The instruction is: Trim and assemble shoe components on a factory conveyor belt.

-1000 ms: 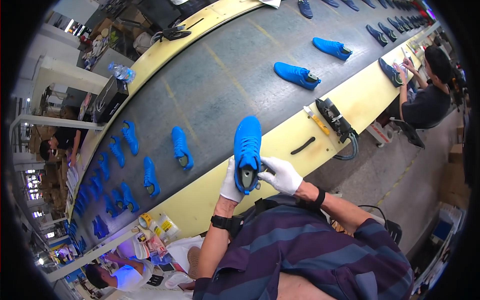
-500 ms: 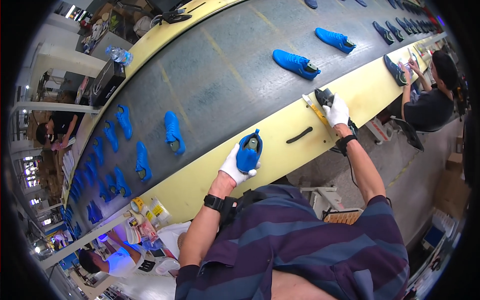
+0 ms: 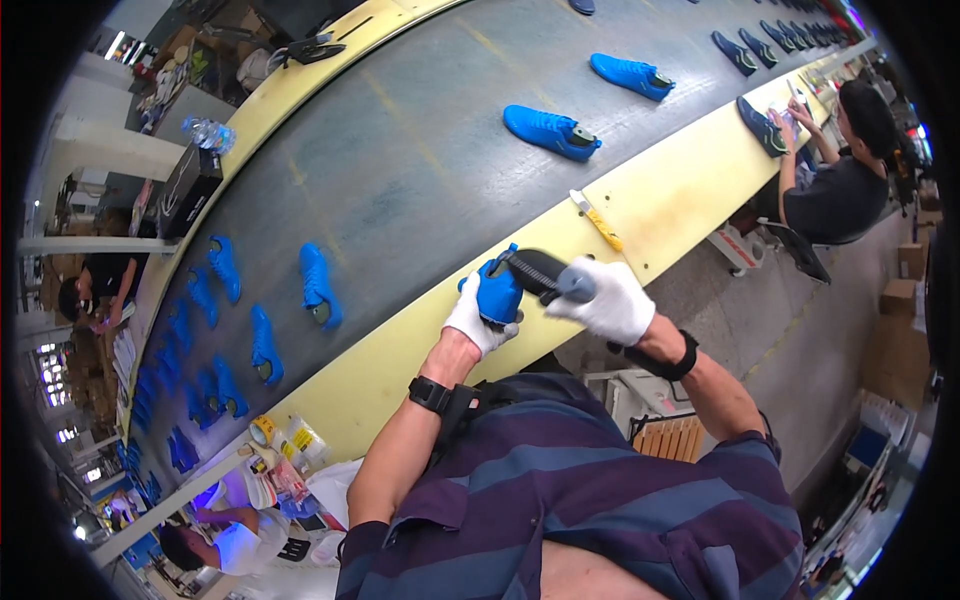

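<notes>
Your left hand (image 3: 468,318) had its fingers curled round a blue shoe (image 3: 497,296), held up over the near edge of the yellow tabletop (image 3: 390,390). Your right hand (image 3: 615,302), by that same edge, had its fingers wrapped round a dark tool (image 3: 538,270). The tool seemed to touch the shoe, but it was blurry. A yellow knife (image 3: 603,227) lay on the tabletop. Past the tabletop, more blue shoes (image 3: 550,132) sat on the grey belt (image 3: 430,170).

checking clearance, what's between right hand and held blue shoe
In the head view, a dark tool lies between the right hand and the held blue shoe.
</notes>
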`<action>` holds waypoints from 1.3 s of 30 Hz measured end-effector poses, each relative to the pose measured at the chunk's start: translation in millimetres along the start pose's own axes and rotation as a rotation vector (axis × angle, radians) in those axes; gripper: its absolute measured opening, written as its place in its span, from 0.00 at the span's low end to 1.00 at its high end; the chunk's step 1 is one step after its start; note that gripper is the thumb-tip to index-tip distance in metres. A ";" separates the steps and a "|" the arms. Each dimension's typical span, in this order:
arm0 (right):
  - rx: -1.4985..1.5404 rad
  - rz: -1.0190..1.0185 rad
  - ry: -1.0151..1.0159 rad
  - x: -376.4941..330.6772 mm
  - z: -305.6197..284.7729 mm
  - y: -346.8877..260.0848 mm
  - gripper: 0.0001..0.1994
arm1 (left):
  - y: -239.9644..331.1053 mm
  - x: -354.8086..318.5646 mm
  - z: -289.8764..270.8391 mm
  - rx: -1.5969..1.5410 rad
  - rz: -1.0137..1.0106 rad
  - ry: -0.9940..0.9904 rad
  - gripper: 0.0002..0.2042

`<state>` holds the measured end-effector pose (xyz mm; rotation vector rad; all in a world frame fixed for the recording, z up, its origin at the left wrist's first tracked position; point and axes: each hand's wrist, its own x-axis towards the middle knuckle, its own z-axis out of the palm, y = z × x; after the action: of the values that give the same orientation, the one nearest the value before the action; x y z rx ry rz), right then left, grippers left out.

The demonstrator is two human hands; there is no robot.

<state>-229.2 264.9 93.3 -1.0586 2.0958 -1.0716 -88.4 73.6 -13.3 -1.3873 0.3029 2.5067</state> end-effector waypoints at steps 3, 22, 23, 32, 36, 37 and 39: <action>-0.087 0.129 -0.102 6.8 17.5 -13.7 0.18 | -6.2 5.6 -0.3 -0.025 -0.007 -0.116 0.24; 0.032 0.277 -0.049 21.2 43.3 -9.8 0.18 | -7.9 -12.8 -51.3 0.010 0.081 -0.182 0.30; -0.090 0.239 0.001 22.0 46.6 -0.9 0.18 | -8.2 -19.8 -60.9 -0.019 0.091 -0.193 0.31; -0.127 0.381 0.083 9.9 37.9 47.8 0.19 | -24.4 5.0 -224.8 -0.061 0.060 -0.034 0.31; 0.061 0.430 0.052 8.0 52.7 49.6 0.19 | -24.4 28.9 -240.9 -0.097 0.223 0.095 0.41; 0.000 0.429 0.027 9.9 55.8 47.7 0.19 | -18.9 30.4 -245.8 0.071 0.263 0.187 0.41; -0.043 0.450 0.010 12.6 61.3 39.4 0.20 | -13.0 24.4 -231.3 0.247 0.289 0.271 0.41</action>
<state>-205.7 244.1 26.3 -0.5550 2.2270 -0.8105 87.6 18.6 -155.6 -1.6763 0.8933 2.3825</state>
